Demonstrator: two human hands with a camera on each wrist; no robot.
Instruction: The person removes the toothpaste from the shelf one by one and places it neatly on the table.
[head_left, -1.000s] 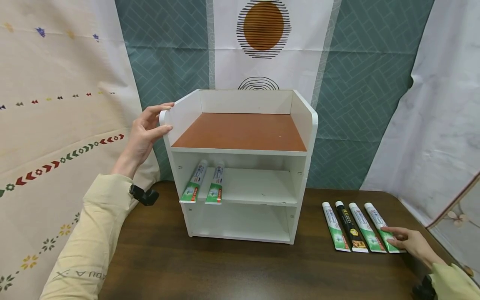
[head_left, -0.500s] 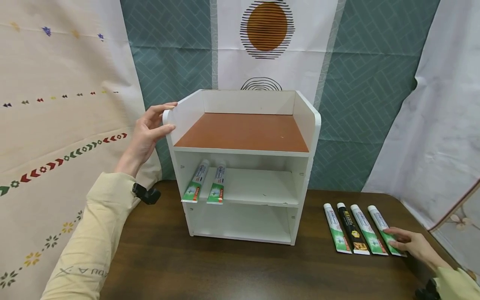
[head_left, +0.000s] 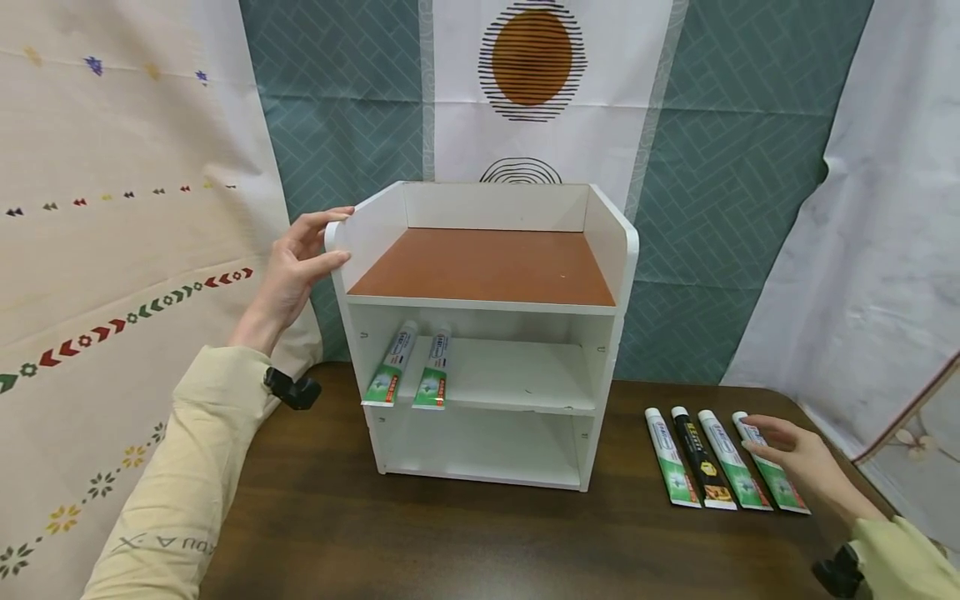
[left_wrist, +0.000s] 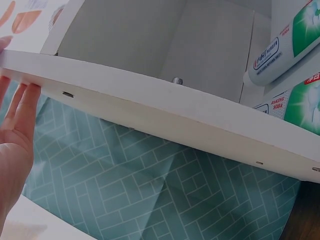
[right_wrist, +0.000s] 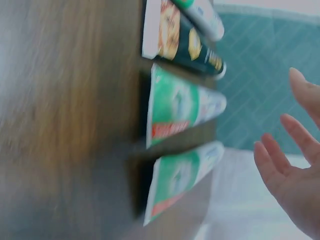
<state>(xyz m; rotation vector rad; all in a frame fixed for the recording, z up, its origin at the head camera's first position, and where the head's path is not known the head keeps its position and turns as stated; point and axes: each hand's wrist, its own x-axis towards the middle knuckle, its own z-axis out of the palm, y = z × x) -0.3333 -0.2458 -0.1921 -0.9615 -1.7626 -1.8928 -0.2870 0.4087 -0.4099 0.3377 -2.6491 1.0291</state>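
Observation:
My left hand (head_left: 288,262) pinches the upper left side panel of a white shelf unit (head_left: 483,304), thumb and fingers on opposite faces of the board (left_wrist: 150,82). Two green and white toothpaste tubes, one at the left (head_left: 388,367) and one beside it (head_left: 432,371), lie on its middle shelf, crimped ends at the front edge. My right hand (head_left: 798,458) hovers over the rightmost toothpaste tube (head_left: 783,486) of a row on the table. In the right wrist view its fingers are spread with nothing between them, apart from that tube (right_wrist: 175,180).
Left of that tube lie another green and white tube (head_left: 733,460), a black toothpaste tube (head_left: 703,460) and a further green one (head_left: 672,458). The dark wooden table (head_left: 450,542) carries everything. Patterned cloths hang behind and at both sides.
My right hand has left the lower end of the rightmost tube and moved up and away toward its cap end. The tubes and my left hand stay in place.

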